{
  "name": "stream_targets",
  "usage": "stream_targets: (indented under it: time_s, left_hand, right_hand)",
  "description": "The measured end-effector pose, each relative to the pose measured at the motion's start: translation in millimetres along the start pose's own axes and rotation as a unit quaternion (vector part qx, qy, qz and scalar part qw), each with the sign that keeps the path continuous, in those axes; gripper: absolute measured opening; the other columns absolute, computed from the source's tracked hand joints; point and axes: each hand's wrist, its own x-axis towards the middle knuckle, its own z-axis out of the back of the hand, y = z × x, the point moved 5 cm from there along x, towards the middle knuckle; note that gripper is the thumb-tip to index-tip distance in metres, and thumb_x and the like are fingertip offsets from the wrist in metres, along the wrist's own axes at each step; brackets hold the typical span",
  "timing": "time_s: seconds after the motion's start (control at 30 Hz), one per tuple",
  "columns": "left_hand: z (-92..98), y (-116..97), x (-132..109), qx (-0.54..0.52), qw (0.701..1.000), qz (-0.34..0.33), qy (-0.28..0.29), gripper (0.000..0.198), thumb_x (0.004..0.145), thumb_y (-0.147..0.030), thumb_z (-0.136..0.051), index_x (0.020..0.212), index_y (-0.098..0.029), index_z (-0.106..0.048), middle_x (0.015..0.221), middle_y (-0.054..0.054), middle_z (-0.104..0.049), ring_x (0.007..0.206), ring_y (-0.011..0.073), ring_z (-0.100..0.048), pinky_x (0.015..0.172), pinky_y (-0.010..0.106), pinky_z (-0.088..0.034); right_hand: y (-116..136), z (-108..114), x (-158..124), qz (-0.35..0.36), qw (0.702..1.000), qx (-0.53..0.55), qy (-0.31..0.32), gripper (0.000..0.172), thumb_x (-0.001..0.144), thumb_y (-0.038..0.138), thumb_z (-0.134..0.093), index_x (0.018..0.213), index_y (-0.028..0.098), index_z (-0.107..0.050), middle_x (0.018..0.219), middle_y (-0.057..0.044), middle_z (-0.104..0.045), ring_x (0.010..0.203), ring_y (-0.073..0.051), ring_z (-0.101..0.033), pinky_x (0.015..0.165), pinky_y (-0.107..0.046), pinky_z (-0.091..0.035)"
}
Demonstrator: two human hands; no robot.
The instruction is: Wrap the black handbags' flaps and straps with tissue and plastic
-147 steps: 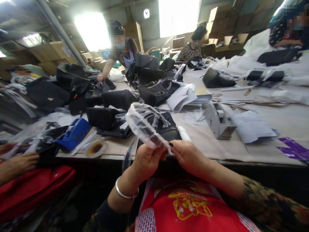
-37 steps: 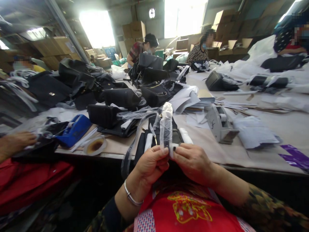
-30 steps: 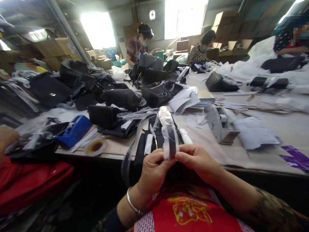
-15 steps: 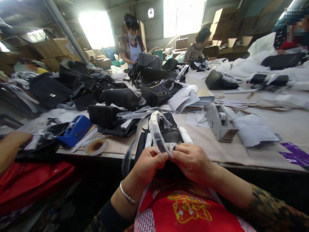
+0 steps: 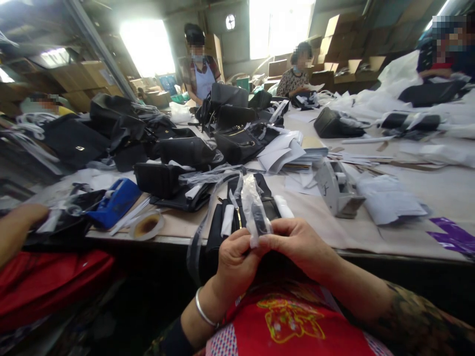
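Observation:
Both my hands meet at the table's near edge, pinching a black strap wrapped in clear plastic film (image 5: 254, 210) that stands up between them. My left hand (image 5: 237, 259), with a silver bangle on its wrist, is closed on the strap's lower left side. My right hand (image 5: 297, 244) is closed on its right side, thumb and fingers pressed to the film. Just beyond my fingers lies a flat black bag (image 5: 241, 212) with white-wrapped fittings.
Several black handbags (image 5: 185, 148) crowd the table's left and middle. A blue tape dispenser (image 5: 113, 202), a tape roll (image 5: 146, 226), a grey dispenser (image 5: 337, 188) and white paper (image 5: 389, 198) lie near. A neighbour's hand (image 5: 22, 220) works at left; other people stand at the far end.
The wrapped strap's free end has swung from leaning left to standing nearly upright, and my fingers have closed tighter round its base. The person at the far end has straightened up.

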Motion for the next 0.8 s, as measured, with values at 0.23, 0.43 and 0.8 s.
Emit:
stream_targets:
  time_s: [0.23,0.43,0.8]
  left_hand:
    - [9.8,23,0,-0.157,0.974,0.12,0.109,0.041,0.078,-0.054,-0.078,0.08,-0.013,-0.074,0.066,0.003,-0.058,0.06,0.0126,-0.047,0.057,0.025,-0.038]
    - [3.9,33,11,-0.395,0.87,0.265,0.127,0.05,0.065,-0.046,-0.09,0.062,-0.016,-0.051,0.051,-0.01,-0.027,0.047,0.003,-0.017,0.045,0.018,-0.02]
    - [9.7,18,11,-0.111,0.972,0.198,0.061,0.038,0.082,-0.049,-0.077,0.071,-0.014,-0.066,0.052,-0.005,-0.043,0.048,0.0064,-0.031,0.045,0.021,-0.02]
  right_hand:
    - [13,-4,-8,0.271,0.918,-0.287,0.012,0.019,0.094,0.022,-0.06,0.08,0.017,-0.073,0.076,-0.004,-0.069,0.07,-0.015,-0.061,0.065,-0.026,-0.048]
    - [19,-10,-20,0.48,0.675,-0.56,0.02,0.031,0.1,0.013,-0.038,0.086,0.015,-0.066,0.072,-0.005,-0.061,0.061,-0.016,-0.045,0.057,-0.031,-0.036]
    - [2,-10,-14,0.469,0.641,-0.605,0.052,0.032,0.1,0.012,-0.038,0.083,0.014,-0.065,0.074,-0.006,-0.062,0.063,-0.017,-0.046,0.058,-0.032,-0.036]
